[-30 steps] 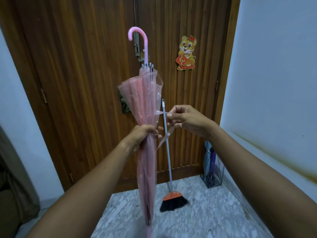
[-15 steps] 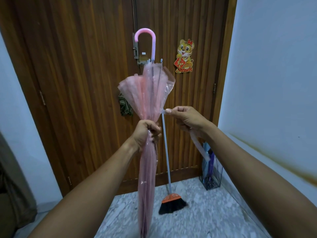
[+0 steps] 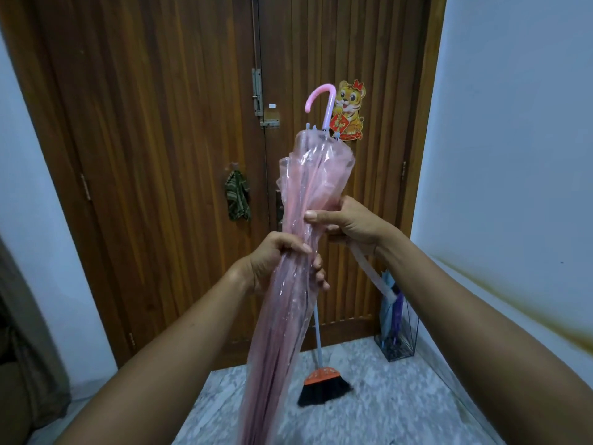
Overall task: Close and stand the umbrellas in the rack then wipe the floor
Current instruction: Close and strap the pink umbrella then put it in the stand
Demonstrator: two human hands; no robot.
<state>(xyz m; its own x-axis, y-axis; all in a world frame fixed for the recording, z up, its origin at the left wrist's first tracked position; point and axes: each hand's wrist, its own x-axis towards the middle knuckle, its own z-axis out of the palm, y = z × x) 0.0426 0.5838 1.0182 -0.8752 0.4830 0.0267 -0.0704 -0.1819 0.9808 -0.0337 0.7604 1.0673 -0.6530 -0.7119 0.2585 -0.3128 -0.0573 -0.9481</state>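
Observation:
A folded pink see-through umbrella (image 3: pixel 308 187) is held in front of me, handle end up and tilted to the right, its curved pink handle (image 3: pixel 321 99) near the door. My left hand (image 3: pixel 282 261) grips the gathered canopy at mid-length. Just above it, my right hand (image 3: pixel 349 223) grips the canopy, thumb across the front, with the umbrella's closing strap (image 3: pixel 373 271) hanging down from under the palm. A wire umbrella rack (image 3: pixel 399 335) stands on the floor in the right corner, holding blue and purple umbrellas (image 3: pixel 390 303).
A broom (image 3: pixel 324 385) with an orange head and black bristles leans against the wooden double door (image 3: pixel 160 155). A green cloth (image 3: pixel 237 197) hangs on the door. White walls close in on both sides of the grey marble floor (image 3: pixel 401 406). A brown curtain hangs at the far left.
My right hand has moved from pulling the strap out to the side onto the canopy itself. The umbrella has tilted rightward and its handle has turned.

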